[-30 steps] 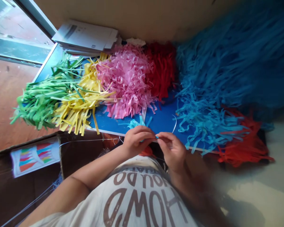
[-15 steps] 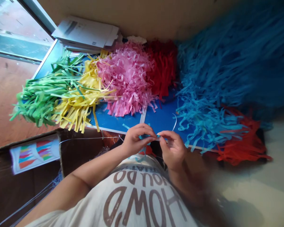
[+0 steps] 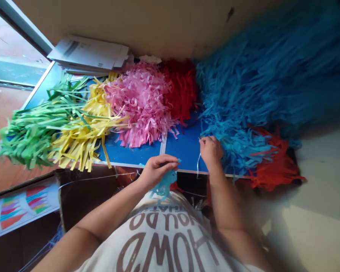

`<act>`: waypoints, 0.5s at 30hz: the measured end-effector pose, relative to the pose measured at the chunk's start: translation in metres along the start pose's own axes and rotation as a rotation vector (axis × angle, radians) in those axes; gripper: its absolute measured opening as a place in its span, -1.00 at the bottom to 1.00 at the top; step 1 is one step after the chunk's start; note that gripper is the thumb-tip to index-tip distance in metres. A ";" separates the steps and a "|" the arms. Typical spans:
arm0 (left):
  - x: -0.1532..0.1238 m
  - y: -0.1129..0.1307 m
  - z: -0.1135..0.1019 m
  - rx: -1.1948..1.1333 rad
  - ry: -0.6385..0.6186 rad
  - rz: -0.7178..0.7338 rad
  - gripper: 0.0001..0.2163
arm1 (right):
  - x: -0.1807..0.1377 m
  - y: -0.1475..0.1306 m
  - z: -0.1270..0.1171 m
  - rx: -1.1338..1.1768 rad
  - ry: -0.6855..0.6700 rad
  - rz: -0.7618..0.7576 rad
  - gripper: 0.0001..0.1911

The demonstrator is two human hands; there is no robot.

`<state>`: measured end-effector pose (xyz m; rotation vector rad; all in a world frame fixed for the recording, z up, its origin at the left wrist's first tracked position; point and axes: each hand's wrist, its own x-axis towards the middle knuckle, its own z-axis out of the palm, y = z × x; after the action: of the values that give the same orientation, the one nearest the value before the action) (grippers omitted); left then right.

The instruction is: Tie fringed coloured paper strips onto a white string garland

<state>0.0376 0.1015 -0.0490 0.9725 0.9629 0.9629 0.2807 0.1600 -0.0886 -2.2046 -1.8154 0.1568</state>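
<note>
My left hand (image 3: 160, 169) is closed in a pinch near the table's front edge. From its fingers hangs a light-blue paper fringe (image 3: 163, 185), with a small blue end showing past the fingertips. To the right, over the table, my right hand (image 3: 211, 151) is closed with thumb and fingertips together. A thin white strip (image 3: 198, 165) runs down from those fingertips past the table edge. Just right of this hand lies a big heap of blue paper fringe (image 3: 238, 109). An orange fringe bundle (image 3: 272, 166) sits at the heap's near end.
On the blue table (image 3: 181, 145) lie green (image 3: 34, 128), yellow (image 3: 82, 139), pink (image 3: 143, 102) and red (image 3: 181, 88) fringe bundles. Papers (image 3: 89, 54) are stacked at the back left. A taut white string (image 3: 96, 176) crosses above a cardboard box (image 3: 82, 196) bearing a printed bunting picture (image 3: 22, 206).
My hands have come apart. The right one moved up and right to the white strip on the table and pinches it. My left hand keeps the blue fringe, which now hangs more visibly.
</note>
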 end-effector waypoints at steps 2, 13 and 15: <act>0.001 0.003 0.004 -0.181 0.030 -0.179 -0.70 | -0.006 -0.008 -0.009 0.081 0.072 -0.017 -0.83; 0.006 0.011 0.007 -0.413 0.062 -0.415 -0.60 | -0.077 -0.060 -0.043 0.987 -0.265 0.075 -0.78; 0.005 0.010 0.009 -0.392 0.068 -0.403 -0.61 | -0.078 -0.061 -0.042 1.043 -0.353 0.097 -0.77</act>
<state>0.0449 0.1066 -0.0385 0.3978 0.9358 0.8035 0.2184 0.0882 -0.0387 -1.5253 -1.2620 1.2506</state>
